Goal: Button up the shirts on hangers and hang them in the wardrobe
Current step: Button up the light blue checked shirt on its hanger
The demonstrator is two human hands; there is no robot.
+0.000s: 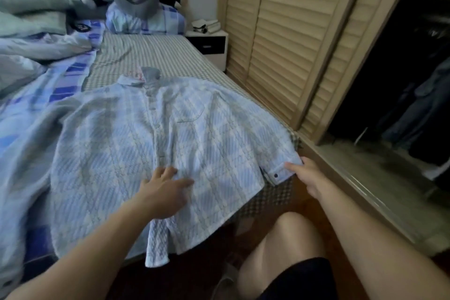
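Pale blue shirt (155, 153) spread on the bed (155, 56), left hand (163, 192) laid flat with fingers relaxed, cuff (282, 170) at 3 o'clock pinched by the right hand (309, 178) — hanger hidden, wardrobe (401, 80) interior dark.

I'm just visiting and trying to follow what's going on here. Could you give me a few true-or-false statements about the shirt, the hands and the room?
1. The pale blue shirt lies spread front-up on the bed. True.
2. The left hand is lifting the shirt by its collar. False: it rests flat on the lower front, by the button strip.
3. The right hand pinches the sleeve cuff. True.
4. The shirt already hangs in the wardrobe. False: it is on the bed.
5. The wardrobe stands open, with dark clothes inside. True.
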